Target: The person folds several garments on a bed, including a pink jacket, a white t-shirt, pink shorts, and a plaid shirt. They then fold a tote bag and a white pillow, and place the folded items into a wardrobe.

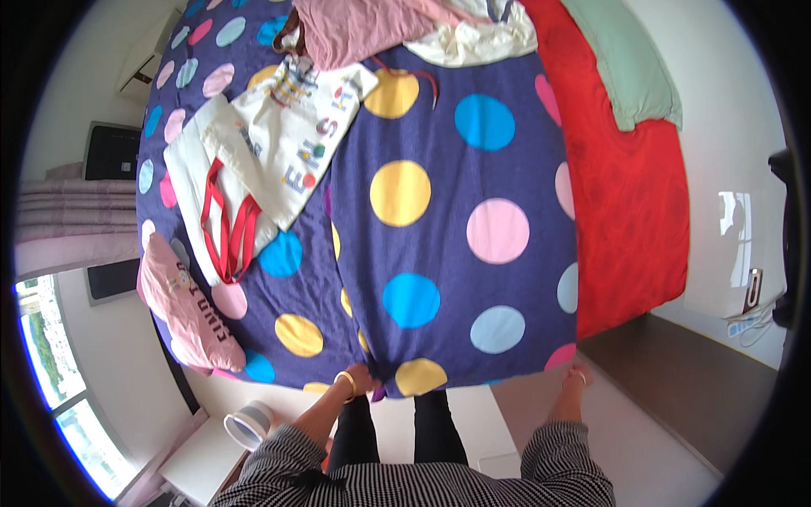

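Observation:
A navy polka-dot blanket (437,171) is spread over the bed in front of me, with a folded edge running down its middle. My left hand (362,379), with a yellow bangle at the wrist, grips the blanket's near edge where the fabric bunches at that fold. Just below the blanket's near right corner is my right hand (578,375). It is small and blurred, so whether its fingers hold the corner is unclear. On the blanket's left half lie a white printed cloth (323,139) and a white folded bag with red straps (231,234).
A pink printed cushion (190,310) rests at the bed's left edge. Pink garments (361,32) and a cream cloth (475,41) lie at the far end. Red bedding (624,215) and a green pillow (624,57) extend along the right. A waste bin (250,424) stands lower left.

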Demonstrator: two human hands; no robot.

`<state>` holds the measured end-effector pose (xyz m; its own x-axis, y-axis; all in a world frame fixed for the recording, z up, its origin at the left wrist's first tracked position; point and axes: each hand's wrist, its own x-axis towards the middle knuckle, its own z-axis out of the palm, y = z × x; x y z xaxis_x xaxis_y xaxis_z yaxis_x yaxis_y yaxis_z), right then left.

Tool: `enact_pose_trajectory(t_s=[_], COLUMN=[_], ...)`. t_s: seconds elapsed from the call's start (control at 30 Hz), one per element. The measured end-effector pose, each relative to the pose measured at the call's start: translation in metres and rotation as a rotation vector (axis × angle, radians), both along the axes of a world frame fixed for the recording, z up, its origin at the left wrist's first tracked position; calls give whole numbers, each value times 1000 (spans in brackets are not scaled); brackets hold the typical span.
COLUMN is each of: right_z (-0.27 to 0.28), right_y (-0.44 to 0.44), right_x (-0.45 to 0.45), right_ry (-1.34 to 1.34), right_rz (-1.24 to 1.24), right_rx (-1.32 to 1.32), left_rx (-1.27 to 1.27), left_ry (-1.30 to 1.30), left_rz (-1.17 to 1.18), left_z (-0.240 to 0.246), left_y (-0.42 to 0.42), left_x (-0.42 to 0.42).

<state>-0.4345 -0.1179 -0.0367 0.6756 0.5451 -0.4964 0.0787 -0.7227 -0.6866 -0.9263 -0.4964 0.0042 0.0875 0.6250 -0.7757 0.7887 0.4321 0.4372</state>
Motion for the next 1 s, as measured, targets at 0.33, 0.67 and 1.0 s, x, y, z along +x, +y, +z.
enact_pose_trajectory(t_s=[0.33, 0.67, 1.0], right_z=[136, 165, 161], right_y=[197, 212, 183], right_x=[-352, -801, -837], right_ry=[249, -800, -365], right_rz=[783, 1895, 1931], right_rx=[643, 911, 1207], left_rx=[0, 24, -87], left_ry=[-773, -542, -518], left_rz=[1799, 1813, 1850], left_z=[47, -33, -25], left_y=[209, 224, 232], left_x=[-193, -197, -203])
